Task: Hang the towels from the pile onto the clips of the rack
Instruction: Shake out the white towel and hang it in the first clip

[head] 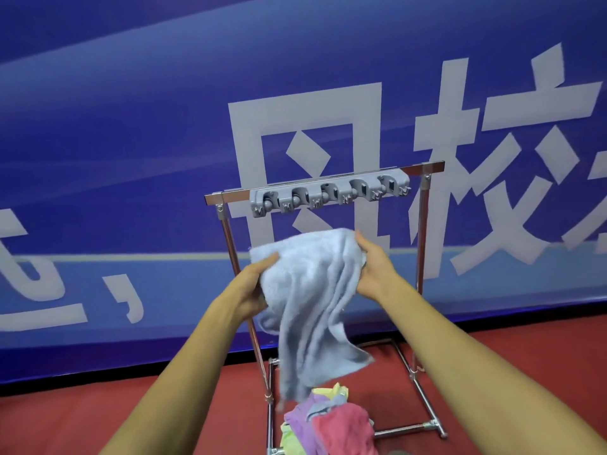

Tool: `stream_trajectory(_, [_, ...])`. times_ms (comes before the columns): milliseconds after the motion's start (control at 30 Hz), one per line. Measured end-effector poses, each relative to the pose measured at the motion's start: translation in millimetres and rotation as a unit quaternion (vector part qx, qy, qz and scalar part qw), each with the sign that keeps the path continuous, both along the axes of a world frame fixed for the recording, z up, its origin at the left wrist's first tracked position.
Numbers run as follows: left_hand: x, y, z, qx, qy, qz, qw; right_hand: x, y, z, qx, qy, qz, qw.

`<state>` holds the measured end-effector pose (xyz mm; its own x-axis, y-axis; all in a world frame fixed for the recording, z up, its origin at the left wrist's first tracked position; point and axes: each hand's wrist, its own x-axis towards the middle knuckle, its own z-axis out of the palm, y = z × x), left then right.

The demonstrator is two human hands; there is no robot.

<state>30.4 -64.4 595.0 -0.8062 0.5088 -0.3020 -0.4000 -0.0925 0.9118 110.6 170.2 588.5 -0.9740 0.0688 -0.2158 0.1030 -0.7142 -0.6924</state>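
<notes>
A pale blue towel (312,290) hangs in the air in front of the rack, its lower end drooping toward the floor. My left hand (254,284) grips its upper left edge and my right hand (374,267) grips its upper right edge. Above them, the grey clip bar (328,193) with several empty clips is mounted on the metal rack's top rail (230,196). The pile of towels (328,421), pink, purple, yellow and green, lies on the floor inside the rack's base.
The rack's chrome legs and base frame (423,425) stand on a red floor (509,356). Directly behind is a blue banner wall (131,142) with large white characters.
</notes>
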Motion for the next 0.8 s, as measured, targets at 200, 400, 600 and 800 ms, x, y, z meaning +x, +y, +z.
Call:
stream_trajectory(200, [-1.5, -11.0, 12.3, 0.121, -0.018, 0.057, 0.991, 2.8, 11.8, 15.6, 0.146, -0.019, 0.011, 0.989])
stream_trajectory(400, [10.9, 0.6, -2.8, 0.148, -0.041, 0.012, 0.988, 0.4, -0.3, 19.8, 0.312, -0.065, 0.171, 0.932])
stream_trajectory(600, [4.9, 5.5, -2.5, 0.033, 0.008, 0.059, 0.998, 12.7, 4.8, 18.9, 0.21, -0.049, 0.163, 0.963])
stream_trajectory(800, [-3.7, -10.1, -0.6, -0.074, 0.042, 0.162, 0.983, 15.0, 18.3, 12.3, 0.207, -0.031, -0.035, 0.977])
